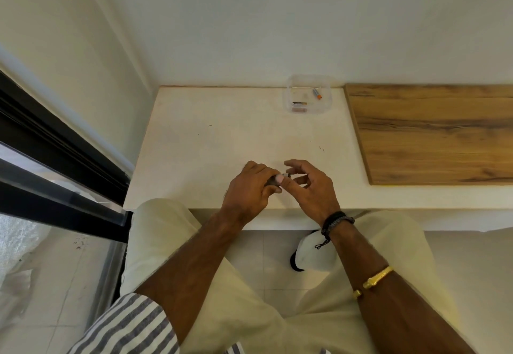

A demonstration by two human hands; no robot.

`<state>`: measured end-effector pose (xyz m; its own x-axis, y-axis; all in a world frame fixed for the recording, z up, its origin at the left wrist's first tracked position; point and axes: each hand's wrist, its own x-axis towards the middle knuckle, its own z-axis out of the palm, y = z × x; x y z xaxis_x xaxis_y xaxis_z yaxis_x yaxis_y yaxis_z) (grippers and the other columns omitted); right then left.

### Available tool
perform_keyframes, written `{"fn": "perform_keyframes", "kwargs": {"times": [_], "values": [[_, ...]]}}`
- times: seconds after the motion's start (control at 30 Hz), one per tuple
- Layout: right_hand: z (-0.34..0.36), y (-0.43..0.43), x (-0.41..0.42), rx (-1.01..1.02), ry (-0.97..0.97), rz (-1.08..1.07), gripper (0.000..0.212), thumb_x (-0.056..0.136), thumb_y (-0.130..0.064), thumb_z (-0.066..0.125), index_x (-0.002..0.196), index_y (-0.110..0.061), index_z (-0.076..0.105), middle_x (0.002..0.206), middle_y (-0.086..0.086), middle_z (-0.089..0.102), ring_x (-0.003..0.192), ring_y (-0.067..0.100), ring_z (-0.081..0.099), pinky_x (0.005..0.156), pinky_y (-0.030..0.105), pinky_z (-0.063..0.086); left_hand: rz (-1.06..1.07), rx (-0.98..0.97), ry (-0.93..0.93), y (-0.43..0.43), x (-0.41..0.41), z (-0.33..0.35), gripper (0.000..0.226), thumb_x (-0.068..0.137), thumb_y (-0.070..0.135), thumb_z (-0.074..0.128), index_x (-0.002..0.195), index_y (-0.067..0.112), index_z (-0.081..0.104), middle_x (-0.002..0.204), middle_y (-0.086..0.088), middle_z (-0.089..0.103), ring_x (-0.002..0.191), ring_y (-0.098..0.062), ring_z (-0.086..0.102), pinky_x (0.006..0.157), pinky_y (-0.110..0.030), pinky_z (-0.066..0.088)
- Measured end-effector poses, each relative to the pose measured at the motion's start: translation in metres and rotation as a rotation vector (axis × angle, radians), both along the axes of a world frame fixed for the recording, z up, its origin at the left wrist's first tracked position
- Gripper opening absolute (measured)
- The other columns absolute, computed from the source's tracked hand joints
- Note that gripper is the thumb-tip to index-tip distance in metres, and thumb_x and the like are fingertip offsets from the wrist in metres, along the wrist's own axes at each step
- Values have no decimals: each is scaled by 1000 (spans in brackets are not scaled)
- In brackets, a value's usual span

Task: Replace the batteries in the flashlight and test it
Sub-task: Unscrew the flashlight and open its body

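Observation:
My left hand (pixel 249 187) grips a small dark flashlight (pixel 273 181) just above the near edge of the white counter (pixel 211 142); most of the flashlight is hidden in my fist. My right hand (pixel 311 187) hovers right beside its end, fingers loosely spread, thumb and forefinger close to a small pale tip (pixel 286 175) sticking out. I cannot tell whether those fingers touch it. A clear plastic box (pixel 326 103) at the back of the counter holds a grey and orange battery (pixel 316 94) and a thin dark one (pixel 299 102).
A wooden board (pixel 433 134) covers the counter's right part. White walls close the back and left. A dark window frame (pixel 55 159) runs along the left. My knees sit under the counter edge, with a white shoe (pixel 308 253) on the tiled floor.

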<state>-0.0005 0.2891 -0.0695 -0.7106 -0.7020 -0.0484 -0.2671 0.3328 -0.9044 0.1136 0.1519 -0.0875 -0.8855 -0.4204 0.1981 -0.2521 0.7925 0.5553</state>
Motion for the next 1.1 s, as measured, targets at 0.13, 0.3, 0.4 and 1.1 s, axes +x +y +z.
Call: {"fn": "perform_keyframes", "kwargs": {"times": [0.13, 0.3, 0.4, 1.1], "values": [[-4, 1, -2, -13, 61, -12, 13, 90, -29, 76, 101, -24, 75, 87, -14, 73, 83, 5, 70, 78, 30, 62, -13, 3, -20, 0, -1, -1, 27, 92, 32, 67, 116, 19, 67, 109, 1, 70, 102, -15, 52, 79, -32, 50], [-3, 2, -4, -56, 110, 43, 22, 85, -12, 80, 105, -20, 76, 92, -14, 70, 82, 3, 65, 77, 24, 55, -10, 8, -23, 0, -2, 0, 30, 93, 29, 66, 119, 15, 66, 109, -1, 69, 103, -17, 50, 79, -32, 47], [-1, 3, -5, -114, 138, 82, 29, 82, 2, 79, 105, -14, 76, 101, -4, 72, 91, 11, 69, 84, 32, 59, -30, 7, -34, 0, -2, 2, 30, 96, 27, 61, 122, 12, 64, 111, -5, 68, 105, -20, 51, 81, -35, 47], [0, 2, -7, -109, 159, 80, 28, 83, 1, 79, 107, -13, 76, 104, 1, 73, 96, 15, 69, 86, 26, 58, -33, -14, -92, 1, -5, 6, 28, 99, 19, 58, 126, 12, 61, 116, -4, 66, 110, -20, 50, 83, -33, 47]]}}
